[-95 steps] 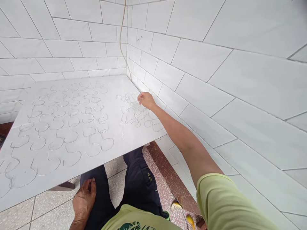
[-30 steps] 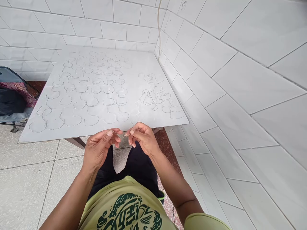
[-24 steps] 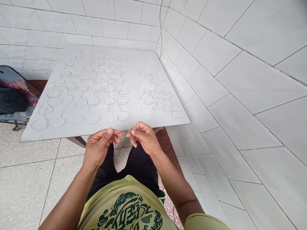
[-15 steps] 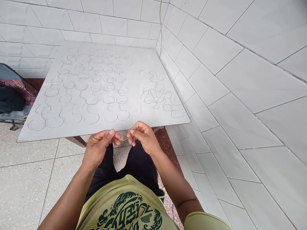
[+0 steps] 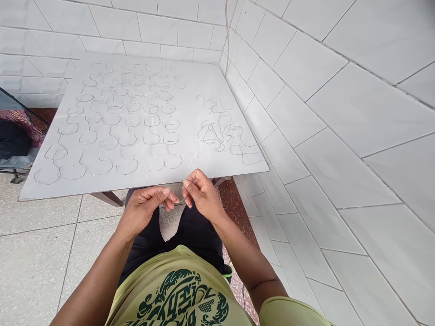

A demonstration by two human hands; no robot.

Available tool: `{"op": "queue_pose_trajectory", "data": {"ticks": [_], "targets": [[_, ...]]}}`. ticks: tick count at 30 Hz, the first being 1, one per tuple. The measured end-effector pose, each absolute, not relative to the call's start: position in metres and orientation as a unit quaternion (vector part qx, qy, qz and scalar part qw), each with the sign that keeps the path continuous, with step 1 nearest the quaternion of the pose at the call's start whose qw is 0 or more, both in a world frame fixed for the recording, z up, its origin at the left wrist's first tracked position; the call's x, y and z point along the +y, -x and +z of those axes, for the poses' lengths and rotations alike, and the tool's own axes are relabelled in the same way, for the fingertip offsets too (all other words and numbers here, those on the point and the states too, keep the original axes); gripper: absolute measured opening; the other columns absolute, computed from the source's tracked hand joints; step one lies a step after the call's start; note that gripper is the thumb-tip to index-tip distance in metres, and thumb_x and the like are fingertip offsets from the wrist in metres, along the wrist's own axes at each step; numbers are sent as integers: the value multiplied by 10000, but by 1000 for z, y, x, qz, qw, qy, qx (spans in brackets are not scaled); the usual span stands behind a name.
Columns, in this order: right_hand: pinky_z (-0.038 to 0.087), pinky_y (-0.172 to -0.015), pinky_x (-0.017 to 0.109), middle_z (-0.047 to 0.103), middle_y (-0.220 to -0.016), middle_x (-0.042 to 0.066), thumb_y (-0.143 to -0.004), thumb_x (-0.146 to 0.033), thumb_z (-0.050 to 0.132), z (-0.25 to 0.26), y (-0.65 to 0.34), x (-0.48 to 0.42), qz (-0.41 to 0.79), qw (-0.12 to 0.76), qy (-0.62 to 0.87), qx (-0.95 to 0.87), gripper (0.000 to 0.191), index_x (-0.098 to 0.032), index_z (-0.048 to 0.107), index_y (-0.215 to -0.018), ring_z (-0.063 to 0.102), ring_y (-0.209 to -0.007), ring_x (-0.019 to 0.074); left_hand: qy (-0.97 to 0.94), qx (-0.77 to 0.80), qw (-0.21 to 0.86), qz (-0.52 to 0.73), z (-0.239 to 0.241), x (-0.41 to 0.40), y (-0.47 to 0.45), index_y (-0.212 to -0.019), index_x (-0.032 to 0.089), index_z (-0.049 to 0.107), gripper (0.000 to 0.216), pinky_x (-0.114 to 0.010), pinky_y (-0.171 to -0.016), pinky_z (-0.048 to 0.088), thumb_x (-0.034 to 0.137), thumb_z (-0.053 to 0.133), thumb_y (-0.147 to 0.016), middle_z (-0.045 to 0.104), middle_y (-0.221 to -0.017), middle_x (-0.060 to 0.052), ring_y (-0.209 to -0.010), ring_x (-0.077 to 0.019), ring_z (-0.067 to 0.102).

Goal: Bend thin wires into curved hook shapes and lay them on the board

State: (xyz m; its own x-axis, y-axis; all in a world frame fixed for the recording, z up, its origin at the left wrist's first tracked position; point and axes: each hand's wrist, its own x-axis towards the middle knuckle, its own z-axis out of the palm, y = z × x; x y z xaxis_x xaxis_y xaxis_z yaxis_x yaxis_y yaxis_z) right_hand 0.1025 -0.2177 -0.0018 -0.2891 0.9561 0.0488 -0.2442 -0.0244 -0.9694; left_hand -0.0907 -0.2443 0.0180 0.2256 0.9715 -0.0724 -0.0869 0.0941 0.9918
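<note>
A thin piece of wire (image 5: pixel 181 201) runs between my two hands, just off the table's front edge and above my lap. My left hand (image 5: pixel 146 206) pinches one part of it between thumb and fingers. The fingertips of my right hand (image 5: pixel 200 194) close on the other end. Beyond them, many thin curved wires (image 5: pixel 127 167) lie in rough rows over the left and middle of the white tabletop (image 5: pixel 190 108). A loose tangle of similar wires (image 5: pixel 220 133) rests on the right side.
White tiled walls (image 5: pixel 306 113) meet behind and right of the table, with a pale cable (image 5: pixel 227 40) running down the corner. On the left stands a folding chair (image 5: pixel 20 158) with dark cloth on it. A table leg (image 5: pixel 108 198) shows below the front edge.
The wire has shifted a little between my fingers, and more of it shows along my left hand. The hands stay close together. The view has tilted slightly.
</note>
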Motion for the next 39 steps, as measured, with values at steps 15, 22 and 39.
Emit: {"op": "queue_pose_trajectory", "data": {"ticks": [15,22,39], "targets": [[407,-359,198,612,-554,-88,-977,-549,663,-12,-99,-227,695,473,301,-450,366,-240,474,-919,546,-393,109,-524,429,620,396,20,-245,88,-832,191,835,360,-335,-673,548,494,684,-953,768,-805,-105,-684,-203,658],[422,-396,225,620,-583,-74,-1017,-518,609,-12,-101,-227,617,534,360,-451,320,-246,467,-924,548,-420,114,-527,561,404,494,26,-253,83,-1023,221,816,269,-360,-902,528,457,747,-914,773,-1039,-91,-957,-257,686],[503,-631,378,690,-785,68,-1033,-216,532,-33,-103,-245,108,387,314,-860,115,-263,637,-1024,621,-715,217,-454,558,492,491,36,-288,64,-1117,242,802,291,-285,-606,503,447,750,-919,787,-1007,-71,-737,-177,649]]}}
